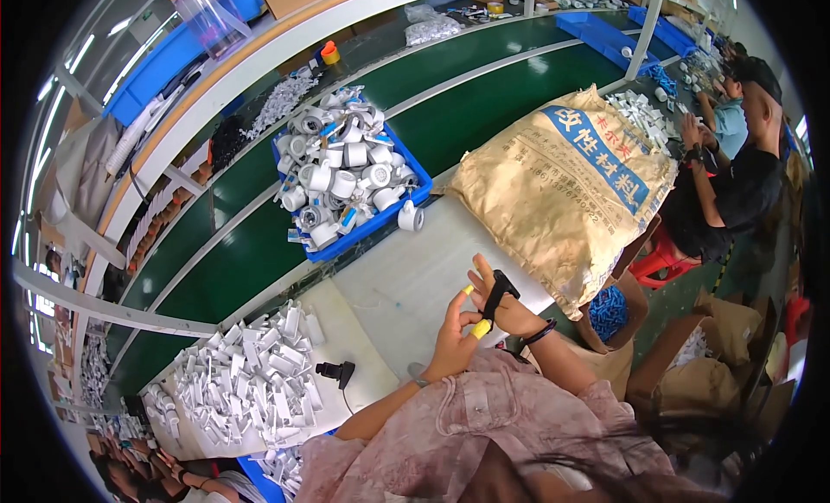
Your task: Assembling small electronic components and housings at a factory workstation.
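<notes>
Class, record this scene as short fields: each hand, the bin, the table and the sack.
Left hand: at the black strap; two yellow fingertip covers show
Right hand: strap around it
Blue bin: heaped with white round parts
Table: pale; white parts pile and black device at left
Sack: large, tan, blue band; beyond the hands, rightward

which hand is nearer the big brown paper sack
Right. The right hand is just left of the brown paper sack's near corner in the picture, with a gap between; the left hand is farther left, beyond the right one.
</notes>
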Action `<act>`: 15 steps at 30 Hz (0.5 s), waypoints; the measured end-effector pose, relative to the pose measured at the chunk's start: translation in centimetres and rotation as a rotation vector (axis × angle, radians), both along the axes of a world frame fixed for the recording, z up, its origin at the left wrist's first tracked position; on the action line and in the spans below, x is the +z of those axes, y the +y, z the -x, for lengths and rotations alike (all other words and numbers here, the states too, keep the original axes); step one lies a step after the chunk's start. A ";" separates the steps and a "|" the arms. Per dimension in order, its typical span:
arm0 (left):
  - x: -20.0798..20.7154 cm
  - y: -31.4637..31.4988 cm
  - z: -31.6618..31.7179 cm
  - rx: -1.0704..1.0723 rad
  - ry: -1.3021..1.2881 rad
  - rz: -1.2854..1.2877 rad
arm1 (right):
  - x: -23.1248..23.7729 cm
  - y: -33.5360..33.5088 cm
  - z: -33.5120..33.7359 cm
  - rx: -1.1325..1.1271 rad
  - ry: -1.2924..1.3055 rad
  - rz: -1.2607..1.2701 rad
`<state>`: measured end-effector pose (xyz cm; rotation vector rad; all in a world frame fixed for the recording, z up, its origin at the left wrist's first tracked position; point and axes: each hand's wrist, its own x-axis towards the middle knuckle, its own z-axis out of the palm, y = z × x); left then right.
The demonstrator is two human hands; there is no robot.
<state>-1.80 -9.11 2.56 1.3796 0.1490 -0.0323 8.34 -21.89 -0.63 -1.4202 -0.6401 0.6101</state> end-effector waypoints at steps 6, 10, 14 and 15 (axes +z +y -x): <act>1.3 -0.3 -0.7 0.054 -0.105 -0.015 | 4.0 1.7 0.0 -0.017 0.709 -0.546; 1.6 -0.1 -0.2 0.059 -0.057 -0.087 | 4.0 2.9 0.0 -0.121 0.160 -0.171; 1.1 -0.6 0.5 0.092 -0.029 -0.087 | 1.2 3.9 -0.5 -0.265 0.100 0.122; 1.3 -0.6 0.5 0.094 -0.026 -0.135 | 0.8 4.3 -0.7 -0.260 0.092 0.135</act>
